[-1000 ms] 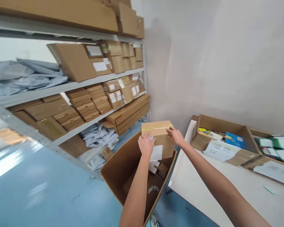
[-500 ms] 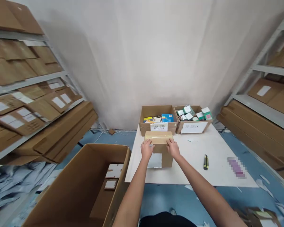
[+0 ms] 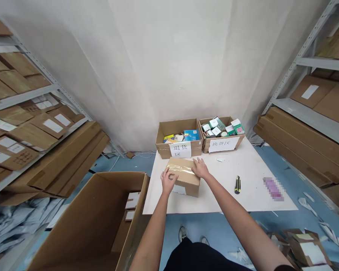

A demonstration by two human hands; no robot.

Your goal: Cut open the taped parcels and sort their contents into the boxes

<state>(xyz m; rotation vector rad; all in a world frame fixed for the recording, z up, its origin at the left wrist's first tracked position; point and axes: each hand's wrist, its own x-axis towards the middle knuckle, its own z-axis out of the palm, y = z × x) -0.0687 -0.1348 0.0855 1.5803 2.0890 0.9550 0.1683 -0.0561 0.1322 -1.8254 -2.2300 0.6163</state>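
A taped cardboard parcel (image 3: 184,177) sits on the white counter (image 3: 251,199) near its left front corner. The left hand (image 3: 168,180) grips the parcel's near left corner, fingers curled onto it; the right hand (image 3: 200,168) lies flat on its top at the far right, fingers spread. A utility knife (image 3: 237,184) lies apart to the right. Two labelled open boxes (image 3: 178,137) line the counter's far edge.

"退货区" and "换货区" box signs (image 3: 180,149)
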